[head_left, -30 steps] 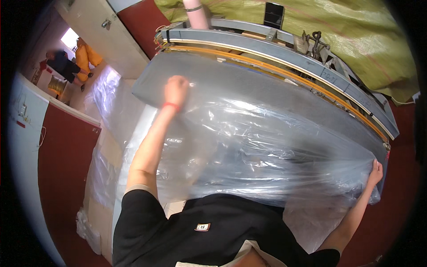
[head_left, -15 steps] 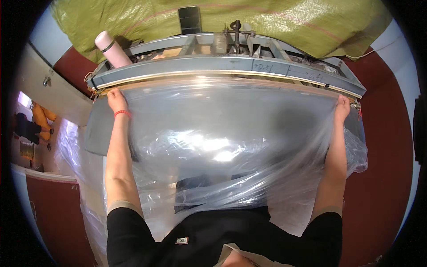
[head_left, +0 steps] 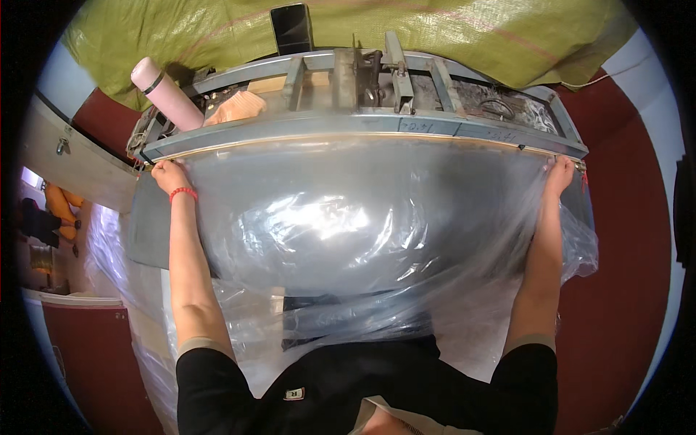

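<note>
A wide sheet of clear plastic film [head_left: 326, 217] is stretched between my two hands and drapes toward my body, shining with reflections. My left hand [head_left: 171, 176], with a red bead bracelet on the wrist, is closed on the film's far left edge. At the far right corner, my right hand [head_left: 560, 175] grips the same edge in a closed hold. Both hands are close to the near bar of a grey metal frame [head_left: 290, 129], which now lies low along the film's edge. The grey tabletop [head_left: 148, 232] shows beneath the film.
A pink bottle [head_left: 168, 94] leans in the frame's left corner. Behind the frame stand a dark phone [head_left: 292, 30] and a yellow-green woven sheet [head_left: 435, 32]. A metal clamp mechanism [head_left: 377, 76] sits mid-frame. At left is a white door [head_left: 72, 156].
The near bar of the frame has come down toward me, closing the gap above the film's edge. My left hand has shifted slightly left and nearer.
</note>
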`<state>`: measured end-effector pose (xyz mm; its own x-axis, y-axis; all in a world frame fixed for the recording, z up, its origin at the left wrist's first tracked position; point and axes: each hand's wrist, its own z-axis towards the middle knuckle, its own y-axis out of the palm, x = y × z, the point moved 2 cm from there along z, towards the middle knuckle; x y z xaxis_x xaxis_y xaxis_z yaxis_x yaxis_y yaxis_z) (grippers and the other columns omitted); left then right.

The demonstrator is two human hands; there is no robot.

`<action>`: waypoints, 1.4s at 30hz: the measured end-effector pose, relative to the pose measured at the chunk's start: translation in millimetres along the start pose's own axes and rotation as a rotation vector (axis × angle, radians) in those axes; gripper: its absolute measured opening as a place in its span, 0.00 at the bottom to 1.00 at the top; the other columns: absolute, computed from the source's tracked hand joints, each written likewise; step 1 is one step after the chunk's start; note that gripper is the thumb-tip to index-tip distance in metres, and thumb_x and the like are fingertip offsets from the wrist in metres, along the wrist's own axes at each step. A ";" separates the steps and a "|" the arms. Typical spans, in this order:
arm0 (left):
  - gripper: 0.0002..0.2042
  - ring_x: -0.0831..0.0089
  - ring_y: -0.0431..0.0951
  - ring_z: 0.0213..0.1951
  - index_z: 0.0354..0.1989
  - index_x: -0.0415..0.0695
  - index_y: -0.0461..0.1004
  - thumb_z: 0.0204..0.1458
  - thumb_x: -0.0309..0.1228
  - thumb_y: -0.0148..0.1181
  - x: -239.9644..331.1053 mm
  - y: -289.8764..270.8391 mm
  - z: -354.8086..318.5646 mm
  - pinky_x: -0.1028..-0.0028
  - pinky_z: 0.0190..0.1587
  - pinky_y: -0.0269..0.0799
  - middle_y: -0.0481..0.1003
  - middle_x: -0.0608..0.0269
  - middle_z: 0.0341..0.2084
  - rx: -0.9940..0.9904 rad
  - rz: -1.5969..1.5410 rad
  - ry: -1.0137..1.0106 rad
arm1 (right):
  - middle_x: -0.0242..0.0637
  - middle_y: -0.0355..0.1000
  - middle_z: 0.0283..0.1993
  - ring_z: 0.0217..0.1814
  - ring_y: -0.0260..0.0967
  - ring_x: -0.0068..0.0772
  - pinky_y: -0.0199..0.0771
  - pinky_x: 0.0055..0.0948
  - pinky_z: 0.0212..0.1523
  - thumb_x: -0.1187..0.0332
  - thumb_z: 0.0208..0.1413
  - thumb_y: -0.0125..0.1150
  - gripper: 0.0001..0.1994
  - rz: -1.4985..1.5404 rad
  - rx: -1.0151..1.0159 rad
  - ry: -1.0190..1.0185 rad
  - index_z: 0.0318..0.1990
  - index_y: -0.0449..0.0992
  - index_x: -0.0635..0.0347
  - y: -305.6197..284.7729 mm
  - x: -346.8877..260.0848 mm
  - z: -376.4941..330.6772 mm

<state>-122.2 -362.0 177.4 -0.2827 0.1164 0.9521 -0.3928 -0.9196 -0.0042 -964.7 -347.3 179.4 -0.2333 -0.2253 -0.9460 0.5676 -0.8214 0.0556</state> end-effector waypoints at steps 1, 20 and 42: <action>0.09 0.79 0.61 0.10 0.15 0.42 0.63 0.46 0.26 0.42 3.1 3.3 -4.5 0.78 0.12 0.55 0.64 0.68 0.10 0.028 -0.052 0.039 | 0.32 0.66 0.26 0.28 0.63 0.20 0.63 0.17 0.32 0.69 0.47 0.52 0.07 0.045 0.046 0.015 0.30 0.69 0.64 -4.8 0.2 2.3; 0.10 0.65 0.67 0.40 0.40 0.36 0.66 0.51 0.27 0.47 78.1 -214.6 -228.7 0.70 0.45 0.60 0.67 0.55 0.35 -0.582 0.292 0.344 | 0.41 0.65 0.48 0.49 0.62 0.36 0.62 0.28 0.48 0.52 0.49 0.52 0.28 -0.156 0.169 0.216 0.50 0.63 0.67 -283.5 51.3 -82.6; 0.18 0.72 0.66 0.47 0.47 0.38 0.65 0.51 0.36 0.48 34.0 -380.7 -49.5 0.75 0.46 0.60 0.69 0.60 0.43 0.062 0.220 0.040 | 0.22 0.62 0.25 0.26 0.57 0.09 0.59 0.10 0.29 0.77 0.43 0.59 0.11 0.040 -1.491 -0.151 0.37 0.72 0.65 127.7 -283.8 -321.2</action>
<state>-25.5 10.6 196.2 -0.3906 -0.0761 0.9174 -0.2638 -0.9455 -0.1907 -572.3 -220.0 352.4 -0.2228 -0.3612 -0.9055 0.8156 0.4397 -0.3761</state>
